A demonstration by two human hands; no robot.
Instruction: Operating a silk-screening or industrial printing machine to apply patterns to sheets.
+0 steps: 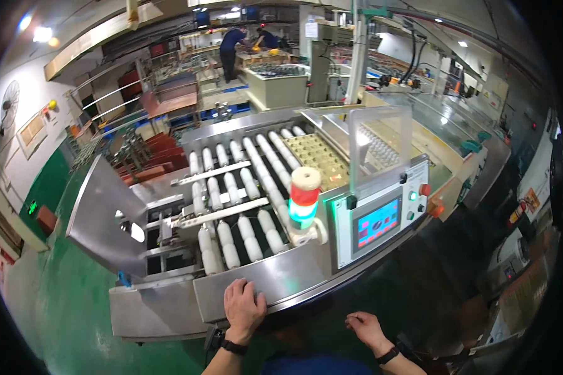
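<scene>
My left hand (244,307) lies against the brushed-metal side panel (294,270) of a conveyor machine, its fingers resting on the panel's upper edge. Just beyond it, rows of white rollers (249,240) run across the machine bed, with pale guide rails (225,212) over them. My right hand (366,328) hangs in the air in front of the machine, fingers curled in and nothing visible in them. Nearest to that hand is the control panel (381,215) with its lit touchscreen (376,223) and buttons. Each wrist wears a dark band.
A signal light (304,203), red above and glowing green, stands beside the rollers. Behind it are a yellowish perforated plate (319,159) and a clear upright cover (381,147). A metal flap (109,212) rises at the left. Two people (231,53) work far back. The floor (62,300) is green.
</scene>
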